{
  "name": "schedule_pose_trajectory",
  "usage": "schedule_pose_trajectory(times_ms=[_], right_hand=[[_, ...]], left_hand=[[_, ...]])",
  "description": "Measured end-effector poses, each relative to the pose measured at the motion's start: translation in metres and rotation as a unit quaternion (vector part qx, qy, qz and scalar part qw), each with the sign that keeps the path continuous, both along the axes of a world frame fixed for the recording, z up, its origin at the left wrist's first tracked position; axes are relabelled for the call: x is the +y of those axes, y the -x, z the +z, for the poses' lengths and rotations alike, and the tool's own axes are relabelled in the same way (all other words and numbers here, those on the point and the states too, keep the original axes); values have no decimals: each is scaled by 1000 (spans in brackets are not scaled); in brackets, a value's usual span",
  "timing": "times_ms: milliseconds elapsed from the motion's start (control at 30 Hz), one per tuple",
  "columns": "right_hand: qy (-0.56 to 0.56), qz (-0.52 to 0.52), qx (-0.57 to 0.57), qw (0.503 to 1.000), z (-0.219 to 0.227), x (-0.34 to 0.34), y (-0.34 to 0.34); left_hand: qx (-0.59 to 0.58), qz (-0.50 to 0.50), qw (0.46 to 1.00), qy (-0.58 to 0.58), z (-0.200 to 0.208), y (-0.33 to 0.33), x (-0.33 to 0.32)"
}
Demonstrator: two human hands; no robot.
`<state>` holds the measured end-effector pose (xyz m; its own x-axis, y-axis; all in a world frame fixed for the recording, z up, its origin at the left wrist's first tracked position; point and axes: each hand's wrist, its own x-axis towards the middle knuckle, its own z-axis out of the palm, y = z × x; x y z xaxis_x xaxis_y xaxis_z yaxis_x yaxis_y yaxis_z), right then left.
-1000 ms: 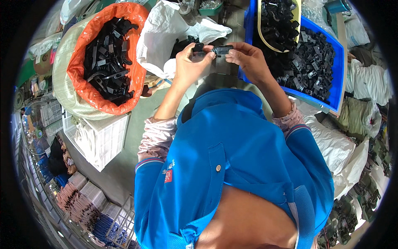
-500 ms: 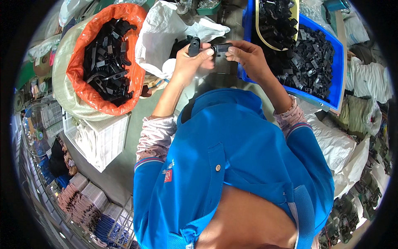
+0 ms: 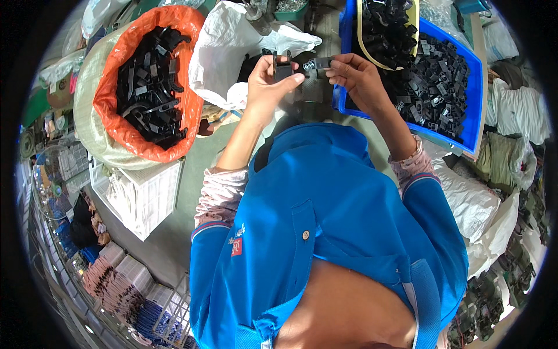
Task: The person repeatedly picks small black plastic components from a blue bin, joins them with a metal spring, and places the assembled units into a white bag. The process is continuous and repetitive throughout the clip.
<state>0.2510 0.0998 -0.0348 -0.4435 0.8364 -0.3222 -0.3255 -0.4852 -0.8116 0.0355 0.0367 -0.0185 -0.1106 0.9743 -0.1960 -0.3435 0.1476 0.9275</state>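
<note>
My left hand (image 3: pixel 266 87) is closed around a black plastic part with two upright prongs (image 3: pixel 283 68), gripped between thumb and fingers. Just to the right, my right hand (image 3: pixel 356 78) pinches a small black block (image 3: pixel 323 63) at its right end. From the block's left end a metal coil spring (image 3: pixel 310 65) sticks out toward the pronged part. A narrow gap separates the spring from that part. Both hands are in front of me, between the white sack (image 3: pixel 216 55) and the blue bin (image 3: pixel 345 107).
Left stands a sack with an orange liner (image 3: pixel 104 99), full of black plastic parts. The blue bin at right holds many small black blocks, some with springs, and a yellow-rimmed tub (image 3: pixel 417 29) of black parts. A white crate (image 3: pixel 154 203) sits below the sack.
The pronged part in my left hand has turned, so its two prongs now show. The block in my right hand has tilted and shifted slightly, revealing the spring at its end.
</note>
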Motion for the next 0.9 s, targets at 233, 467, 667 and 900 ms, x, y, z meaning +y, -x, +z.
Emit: schedule_pose_trajectory(times_ms=[233, 467, 667, 900], right_hand=[[14, -36, 33, 999, -6, -16, 9], [-101, -87, 19, 991, -13, -24, 17], [-19, -82, 27, 996, -10, -20, 15], [-3, -58, 57, 997, -2, -6, -7]], left_hand=[[149, 55, 980, -121, -4, -16, 6], [104, 38, 992, -64, 2, -18, 11], [-24, -8, 999, -20, -5, -7, 13], [-43, -162, 984, 54, 3, 14, 3]])
